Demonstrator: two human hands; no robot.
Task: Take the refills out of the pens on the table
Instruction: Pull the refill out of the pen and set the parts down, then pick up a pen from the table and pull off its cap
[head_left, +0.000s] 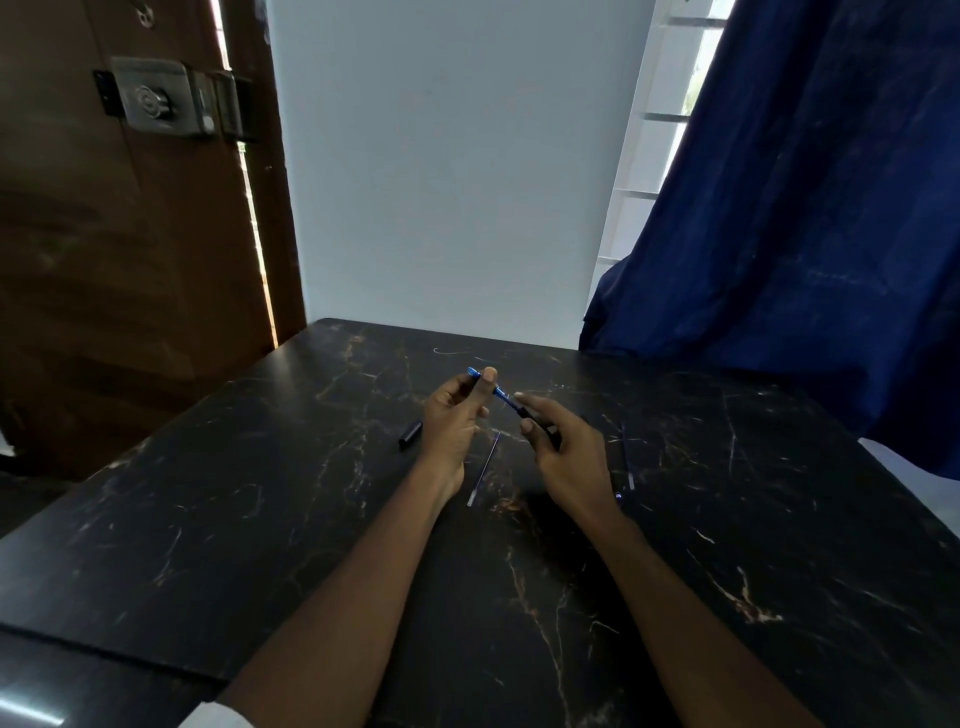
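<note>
Both hands are working above the centre of the dark marble-patterned bench (208, 519). The left hand (451, 422) is pinching the far end of a blue pen (503, 393) between thumb and fingers, holding it clear of the surface. The right hand (566, 452) is closing its grip around the pen's near, darker end, index finger extended along the barrel. A thin refill (484, 466) is lying on the bench between the two wrists. A second refill (626, 460) is lying just right of the right hand. A black cap (410, 434) is resting left of the left hand.
</note>
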